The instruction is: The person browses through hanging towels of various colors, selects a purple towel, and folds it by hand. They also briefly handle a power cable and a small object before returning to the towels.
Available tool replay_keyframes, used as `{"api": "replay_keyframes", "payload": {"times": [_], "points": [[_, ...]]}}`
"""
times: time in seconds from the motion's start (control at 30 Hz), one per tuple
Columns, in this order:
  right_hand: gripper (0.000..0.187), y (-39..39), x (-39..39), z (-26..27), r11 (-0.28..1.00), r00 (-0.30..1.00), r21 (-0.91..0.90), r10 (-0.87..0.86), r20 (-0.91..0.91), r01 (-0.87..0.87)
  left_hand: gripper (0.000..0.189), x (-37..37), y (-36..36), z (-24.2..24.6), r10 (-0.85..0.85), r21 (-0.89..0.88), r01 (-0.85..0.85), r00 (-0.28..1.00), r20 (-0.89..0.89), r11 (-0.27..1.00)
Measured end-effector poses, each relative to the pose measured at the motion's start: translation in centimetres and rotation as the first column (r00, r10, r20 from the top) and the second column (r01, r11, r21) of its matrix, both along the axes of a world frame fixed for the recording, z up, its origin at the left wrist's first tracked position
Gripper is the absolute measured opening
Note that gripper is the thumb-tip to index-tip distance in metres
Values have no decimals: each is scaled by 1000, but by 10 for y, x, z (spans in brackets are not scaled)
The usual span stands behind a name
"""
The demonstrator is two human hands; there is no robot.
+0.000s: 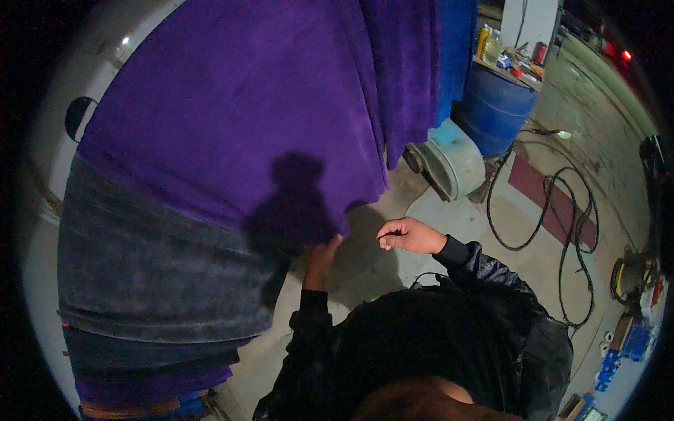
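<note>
A large purple cloth (237, 105) spreads across the upper left and hangs in folds towards its right side. At its lower corner is my left hand (322, 259), its fingers pinching the cloth's edge; the fingertips are dim in shadow. Dark grey cloth (168, 263) lies below the purple one, over more layers of fabric. My right hand (409, 234) is held apart from the cloth, to the right of that corner. Its fingers are curled, with a small gap to the thumb, and I see nothing in it.
A blue drum (495, 108) bearing bottles and small items stands at the upper right. Beside it is a pale curved machine guard (463, 163) with a belt. A black cable (489, 210) lies coiled on the floor over a maroon strip (532, 181).
</note>
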State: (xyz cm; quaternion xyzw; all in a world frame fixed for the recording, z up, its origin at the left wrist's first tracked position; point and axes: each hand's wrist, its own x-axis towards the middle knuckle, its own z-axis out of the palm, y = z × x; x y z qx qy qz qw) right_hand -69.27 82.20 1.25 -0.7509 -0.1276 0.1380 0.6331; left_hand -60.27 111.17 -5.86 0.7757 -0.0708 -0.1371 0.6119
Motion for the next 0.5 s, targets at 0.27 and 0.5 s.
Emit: {"api": "replay_keyframes", "payload": {"times": [0.27, 0.5], "points": [[61, -24, 11, 23, 822, 807, -74, -532, 257, 565, 74, -84, 47, 131, -182, -598, 209, 978, 107, 773], [68, -27, 5, -12, 875, 912, 261, -377, -162, 408, 76, -104, 58, 151, -89, -965, 256, 964, 252, 47]]}}
